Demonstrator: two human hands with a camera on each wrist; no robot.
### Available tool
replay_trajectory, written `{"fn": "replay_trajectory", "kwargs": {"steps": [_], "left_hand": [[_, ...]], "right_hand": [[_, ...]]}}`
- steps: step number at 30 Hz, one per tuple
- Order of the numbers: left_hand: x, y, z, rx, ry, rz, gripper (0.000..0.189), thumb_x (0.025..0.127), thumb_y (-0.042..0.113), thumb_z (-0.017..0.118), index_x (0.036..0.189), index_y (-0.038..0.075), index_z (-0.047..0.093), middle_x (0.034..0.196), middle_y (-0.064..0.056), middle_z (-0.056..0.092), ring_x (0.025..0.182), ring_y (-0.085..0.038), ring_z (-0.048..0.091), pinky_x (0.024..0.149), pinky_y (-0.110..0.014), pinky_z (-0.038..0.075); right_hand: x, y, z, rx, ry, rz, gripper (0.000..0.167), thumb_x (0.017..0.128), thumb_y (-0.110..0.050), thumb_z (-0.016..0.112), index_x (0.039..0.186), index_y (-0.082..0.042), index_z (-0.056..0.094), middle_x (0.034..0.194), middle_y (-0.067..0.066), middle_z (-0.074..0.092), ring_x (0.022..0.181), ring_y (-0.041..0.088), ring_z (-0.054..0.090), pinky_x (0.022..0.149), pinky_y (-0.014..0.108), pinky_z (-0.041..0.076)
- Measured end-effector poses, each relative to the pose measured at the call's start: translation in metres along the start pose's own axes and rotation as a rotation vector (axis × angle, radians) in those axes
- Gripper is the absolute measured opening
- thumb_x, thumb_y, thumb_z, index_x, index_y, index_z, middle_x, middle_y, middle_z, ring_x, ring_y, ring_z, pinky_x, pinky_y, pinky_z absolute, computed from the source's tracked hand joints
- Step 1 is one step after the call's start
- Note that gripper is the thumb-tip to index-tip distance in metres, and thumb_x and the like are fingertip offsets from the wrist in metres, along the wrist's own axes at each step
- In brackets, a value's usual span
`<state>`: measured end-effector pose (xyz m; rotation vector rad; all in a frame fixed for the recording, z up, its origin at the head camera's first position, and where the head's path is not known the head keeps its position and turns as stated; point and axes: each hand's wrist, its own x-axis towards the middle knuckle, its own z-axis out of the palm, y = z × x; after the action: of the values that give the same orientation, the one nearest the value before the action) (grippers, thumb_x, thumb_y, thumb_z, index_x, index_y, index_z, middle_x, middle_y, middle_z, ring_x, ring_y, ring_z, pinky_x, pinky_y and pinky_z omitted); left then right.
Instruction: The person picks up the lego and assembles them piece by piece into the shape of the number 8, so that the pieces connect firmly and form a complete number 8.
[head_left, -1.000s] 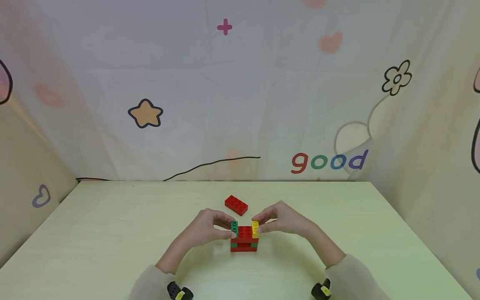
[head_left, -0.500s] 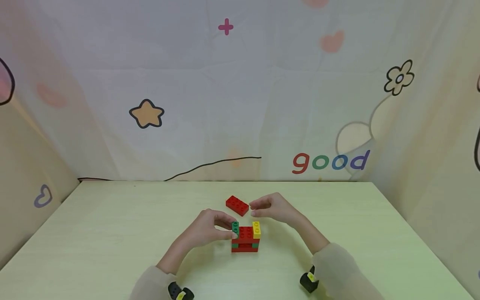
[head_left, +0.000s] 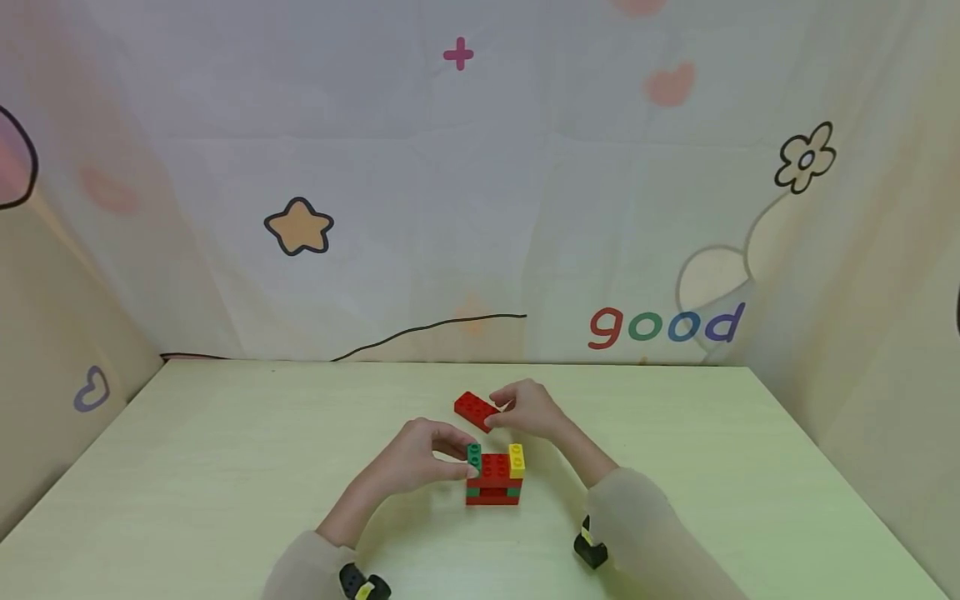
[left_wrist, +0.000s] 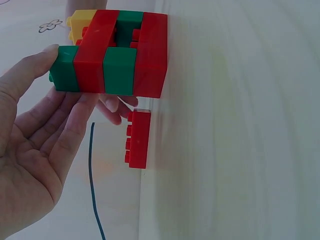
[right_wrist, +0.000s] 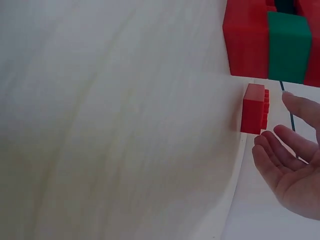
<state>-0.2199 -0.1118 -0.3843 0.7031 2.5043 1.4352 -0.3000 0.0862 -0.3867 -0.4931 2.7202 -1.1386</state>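
A small stack of toy building bricks (head_left: pixel 493 482) stands on the table, with red bricks and green ones between them. On its top sit a green brick (head_left: pixel 474 455) at the left end and a yellow brick (head_left: pixel 517 461) at the right end. My left hand (head_left: pixel 412 458) pinches that green brick between thumb and fingers, as the left wrist view also shows. Behind the stack lies a loose red brick (head_left: pixel 474 410), studs up. Over its right end is my right hand (head_left: pixel 528 408), thumb and fingers spread apart. In the right wrist view nothing is gripped by the right hand (right_wrist: pixel 295 170).
The pale wooden table (head_left: pixel 247 467) stretches out on both sides of the stack. A printed cloth (head_left: pixel 480 208) hangs behind its back edge and along the sides. Each wrist carries a small black camera.
My right hand has let go of the yellow brick and moved back and left to the loose red brick. My left hand has kept its hold on the green brick.
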Motion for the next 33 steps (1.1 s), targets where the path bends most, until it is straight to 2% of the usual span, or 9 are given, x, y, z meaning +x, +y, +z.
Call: {"fn": "replay_trajectory", "kwargs": {"steps": [10, 16, 22, 33], "left_hand": [[0.001, 0.002, 0.002, -0.001, -0.005, 0.008, 0.031, 0.078, 0.025, 0.073, 0.103, 0.008, 0.067, 0.089, 0.002, 0.067, 0.088, -0.014, 0.064, 0.078, -0.028, 0.05], [0.0, 0.002, 0.002, -0.015, -0.011, -0.005, 0.03, 0.077, 0.024, 0.073, 0.101, 0.007, 0.067, 0.088, 0.002, 0.067, 0.087, -0.014, 0.064, 0.078, -0.028, 0.05], [-0.001, 0.001, 0.003, -0.002, -0.006, -0.003, 0.031, 0.078, 0.025, 0.073, 0.102, 0.008, 0.067, 0.089, 0.002, 0.067, 0.087, -0.014, 0.063, 0.078, -0.028, 0.05], [0.0, 0.001, 0.0, 0.02, 0.003, -0.017, 0.034, 0.077, 0.026, 0.073, 0.105, 0.008, 0.067, 0.09, 0.002, 0.067, 0.088, -0.015, 0.063, 0.079, -0.03, 0.05]], "right_hand": [[0.009, 0.001, 0.007, -0.103, -0.009, 0.084, 0.038, 0.074, -0.018, 0.076, 0.106, 0.001, 0.066, 0.098, 0.009, 0.066, 0.084, 0.018, 0.056, 0.075, 0.031, 0.049], [0.009, 0.0, 0.011, -0.151, 0.003, 0.074, 0.04, 0.071, -0.017, 0.078, 0.103, 0.003, 0.066, 0.096, 0.01, 0.066, 0.084, 0.019, 0.056, 0.076, 0.033, 0.049], [0.006, -0.004, 0.011, -0.159, 0.001, 0.072, 0.034, 0.07, -0.015, 0.078, 0.098, 0.002, 0.069, 0.091, 0.009, 0.067, 0.08, 0.018, 0.054, 0.073, 0.031, 0.049], [-0.001, -0.003, 0.003, -0.149, 0.004, 0.089, 0.031, 0.073, -0.013, 0.075, 0.099, 0.002, 0.069, 0.093, 0.01, 0.067, 0.082, 0.019, 0.055, 0.071, 0.029, 0.05]]}}
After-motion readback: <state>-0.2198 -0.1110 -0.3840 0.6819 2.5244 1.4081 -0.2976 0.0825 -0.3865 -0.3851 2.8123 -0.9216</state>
